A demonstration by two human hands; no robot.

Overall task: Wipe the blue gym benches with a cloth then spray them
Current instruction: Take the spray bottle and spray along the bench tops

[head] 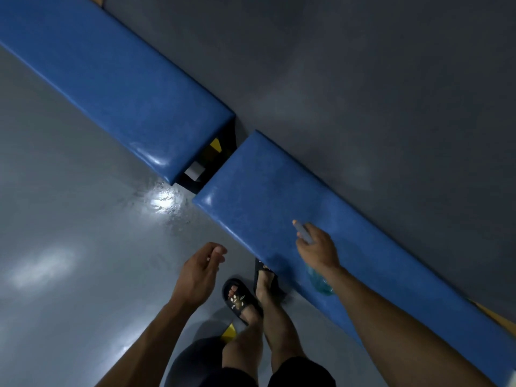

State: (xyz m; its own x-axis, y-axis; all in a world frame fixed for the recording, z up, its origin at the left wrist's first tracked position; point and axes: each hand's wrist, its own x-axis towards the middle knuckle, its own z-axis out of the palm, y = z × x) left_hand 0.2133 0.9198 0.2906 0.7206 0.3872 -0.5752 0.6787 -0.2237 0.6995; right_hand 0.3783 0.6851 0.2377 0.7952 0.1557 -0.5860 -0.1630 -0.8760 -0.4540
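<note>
1. My right hand (318,248) grips the spray bottle (321,282) over the near bench (265,191).
2. My left hand (199,270) hangs loosely curled and empty, just off that bench's edge.
3. The far bench (111,76) sits well apart.

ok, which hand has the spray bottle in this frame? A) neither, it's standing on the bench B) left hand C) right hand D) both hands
C: the right hand grips the spray bottle over the nearer blue bench, nozzle pointing toward the gap between the benches, while the left hand hangs over the floor holding nothing.
</note>
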